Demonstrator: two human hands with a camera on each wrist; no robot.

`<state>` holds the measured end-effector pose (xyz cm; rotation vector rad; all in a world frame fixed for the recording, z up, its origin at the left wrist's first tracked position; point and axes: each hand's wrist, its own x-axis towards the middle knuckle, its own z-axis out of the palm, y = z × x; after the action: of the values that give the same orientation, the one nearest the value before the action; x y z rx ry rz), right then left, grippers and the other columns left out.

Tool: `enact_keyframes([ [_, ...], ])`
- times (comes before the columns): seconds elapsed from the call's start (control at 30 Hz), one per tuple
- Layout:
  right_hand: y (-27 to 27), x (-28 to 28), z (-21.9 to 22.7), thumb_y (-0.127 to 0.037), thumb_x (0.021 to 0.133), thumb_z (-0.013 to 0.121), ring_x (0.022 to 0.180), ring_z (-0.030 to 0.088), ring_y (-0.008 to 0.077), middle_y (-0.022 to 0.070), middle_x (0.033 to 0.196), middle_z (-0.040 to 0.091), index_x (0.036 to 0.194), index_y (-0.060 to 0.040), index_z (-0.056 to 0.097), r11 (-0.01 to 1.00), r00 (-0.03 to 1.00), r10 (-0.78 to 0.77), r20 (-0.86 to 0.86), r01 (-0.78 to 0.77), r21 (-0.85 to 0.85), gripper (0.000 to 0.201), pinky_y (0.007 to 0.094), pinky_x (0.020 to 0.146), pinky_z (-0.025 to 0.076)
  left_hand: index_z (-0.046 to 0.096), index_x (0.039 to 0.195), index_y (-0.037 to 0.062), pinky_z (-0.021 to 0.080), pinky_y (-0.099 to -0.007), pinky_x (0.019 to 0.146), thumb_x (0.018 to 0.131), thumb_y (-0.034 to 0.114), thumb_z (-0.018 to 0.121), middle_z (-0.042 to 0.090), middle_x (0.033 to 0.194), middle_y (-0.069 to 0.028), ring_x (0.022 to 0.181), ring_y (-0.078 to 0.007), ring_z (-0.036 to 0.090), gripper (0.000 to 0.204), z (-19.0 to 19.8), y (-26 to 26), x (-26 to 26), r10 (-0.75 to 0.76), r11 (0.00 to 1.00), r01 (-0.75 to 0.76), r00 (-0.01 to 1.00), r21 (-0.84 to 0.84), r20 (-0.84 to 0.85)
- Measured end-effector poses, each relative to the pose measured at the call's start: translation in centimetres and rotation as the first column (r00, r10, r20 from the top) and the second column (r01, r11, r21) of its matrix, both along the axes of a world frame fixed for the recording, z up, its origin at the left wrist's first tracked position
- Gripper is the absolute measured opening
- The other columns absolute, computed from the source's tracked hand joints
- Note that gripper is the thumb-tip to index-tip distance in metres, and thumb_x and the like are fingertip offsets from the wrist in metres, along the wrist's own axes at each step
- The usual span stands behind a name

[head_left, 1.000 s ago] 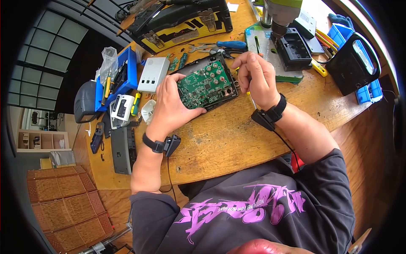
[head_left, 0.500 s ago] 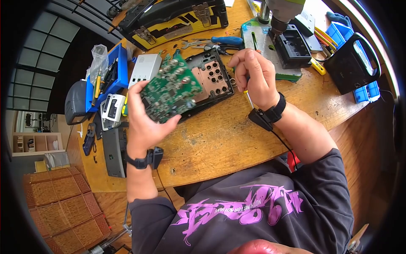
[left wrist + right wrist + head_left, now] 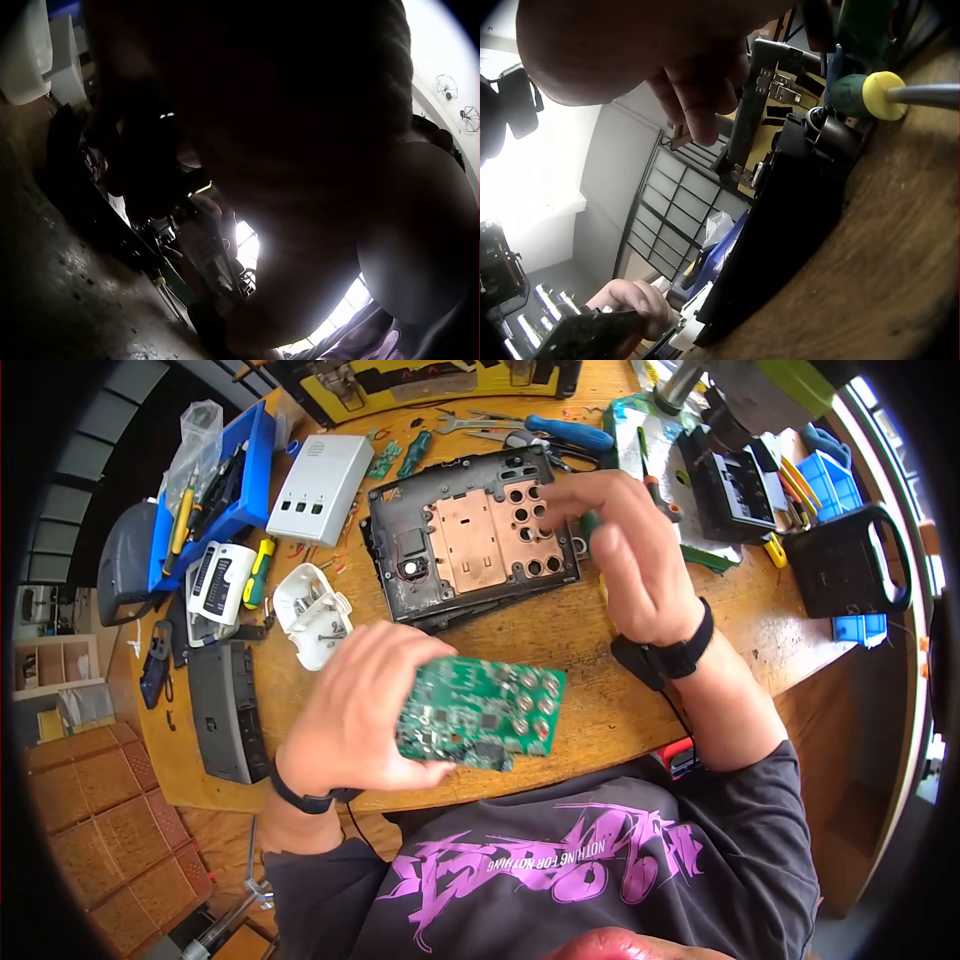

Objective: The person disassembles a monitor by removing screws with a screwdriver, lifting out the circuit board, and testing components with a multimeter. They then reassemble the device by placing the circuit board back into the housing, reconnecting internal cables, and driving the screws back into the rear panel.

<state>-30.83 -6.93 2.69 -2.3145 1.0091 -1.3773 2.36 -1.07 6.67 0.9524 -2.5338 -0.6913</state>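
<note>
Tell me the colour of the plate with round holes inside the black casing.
The plate is copper-pink, clearest in the head view.

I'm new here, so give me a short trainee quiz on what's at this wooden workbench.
1. True or false: the left hand grips the green circuit board.
2. Multiple choice: what colour is the flat plate in the black rectangular casing?
A) Silver
B) Copper
C) Blue
3. Fill in the blank: small metal parts sit in an open ____ plastic container.

Key: 1 true; 2 B; 3 white.
</note>
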Motion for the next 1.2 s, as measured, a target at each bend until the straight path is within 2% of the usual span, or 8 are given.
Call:
enact_keyframes([
  [0.03,0.2,-0.4,0.6,-0.052,0.116,0.052,0.121,0.066,0.0411,0.0173,0.128,0.077,0.146,0.0017,0.066,0.994,0.986,0.082,-0.145,-0.070,0.089,0.062,0.0498,0.112,0.045,0.065,0.133,0.0025,0.052,-0.0499,0.099,0.054,0.030,0.100,0.068,0.121,-0.0177,0.110,-0.0409,0.067,0.091,-0.3,0.1,-0.3,-0.040,0.998,0.040,0.999,0.040,0.015],
  [0.17,0.5,0.3,0.6,-0.075,0.113,0.042,0.141,0.057,0.0385,0.0143,0.149,0.073,0.160,0.0011,0.056,0.972,0.915,0.221,-0.336,-0.179,0.149,0.091,0.0519,0.121,0.037,0.066,0.131,0.0030,0.052,-0.0505,0.099,0.058,0.030,0.099,0.068,0.119,-0.0168,0.111,-0.0406,0.067,0.085,-1.6,0.6,-0.7,-0.082,0.990,0.081,0.997,0.119,-0.001],
  [0.67,0.6,1.3,0.6,-0.075,0.114,0.040,0.141,0.055,0.0391,0.0174,0.146,0.071,0.159,0.0031,0.057,0.959,0.804,0.256,-0.536,-0.141,0.247,0.092,0.0521,0.126,0.030,0.064,0.134,0.0027,0.051,-0.0491,0.101,0.061,0.031,0.098,0.066,0.122,-0.0166,0.114,-0.0404,0.066,0.085,-2.7,0.6,0.3,-0.050,0.991,0.055,0.998,0.119,-0.044],
  [0.8,0.7,1.1,0.8,-0.073,0.115,0.036,0.140,0.057,0.0345,0.0144,0.144,0.073,0.155,0.0016,0.060,0.962,0.907,0.236,-0.348,-0.169,0.214,0.089,0.0501,0.125,0.030,0.064,0.133,0.0027,0.052,-0.0496,0.099,0.059,0.031,0.099,0.067,0.120,-0.0171,0.111,-0.0414,0.066,0.087,-2.4,0.3,0.7,-0.015,0.998,0.020,0.997,0.059,-0.082],
  [0.97,1.1,1.4,0.3,-0.028,0.112,0.061,0.124,0.067,0.0314,0.0107,0.128,0.079,0.138,0.0006,0.072,0.975,0.954,0.183,-0.238,-0.144,0.170,0.040,0.0443,0.115,0.045,0.063,0.136,0.0009,0.054,-0.0496,0.096,0.056,0.031,0.098,0.068,0.120,-0.0187,0.109,-0.0422,0.068,0.093,-2.1,-0.6,1.8,0.017,0.999,-0.012,0.987,0.031,-0.160],
  [1.0,1.3,1.6,-0.1,-0.010,0.102,0.066,0.118,0.071,0.0314,0.0101,0.122,0.080,0.132,-0.0004,0.075,0.976,0.965,0.170,-0.200,-0.137,0.171,0.033,0.0429,0.109,0.050,0.063,0.136,0.0009,0.054,-0.0496,0.096,0.056,0.031,0.098,0.068,0.120,-0.0187,0.109,-0.0422,0.068,0.093,-2.0,-0.7,2.0,0.017,0.999,-0.013,0.987,0.031,-0.159],
  [1.03,1.3,1.7,-0.3,0.007,0.092,0.071,0.111,0.074,0.0313,0.0096,0.115,0.081,0.126,-0.0014,0.078,0.977,0.974,0.158,-0.163,-0.130,0.172,0.036,0.0415,0.103,0.056,0.062,0.136,0.0002,0.054,-0.0499,0.097,0.056,0.032,0.098,0.069,0.121,-0.0195,0.110,-0.0428,0.068,0.093,-1.9,-0.7,2.2,0.034,0.999,-0.027,0.987,0.041,-0.159],
  [1.2,1.3,2.6,0.6,0.016,0.075,0.078,0.109,0.076,0.0324,0.0105,0.111,0.081,0.121,-0.0024,0.081,0.965,0.946,0.261,-0.191,-0.247,0.094,0.049,0.0436,0.098,0.061,0.062,0.138,-0.0015,0.055,-0.0508,0.101,0.058,0.034,0.099,0.068,0.123,-0.0216,0.113,-0.0443,0.068,0.095,-2.0,-0.6,2.5,0.087,0.995,-0.077,0.982,0.065,-0.165],
])
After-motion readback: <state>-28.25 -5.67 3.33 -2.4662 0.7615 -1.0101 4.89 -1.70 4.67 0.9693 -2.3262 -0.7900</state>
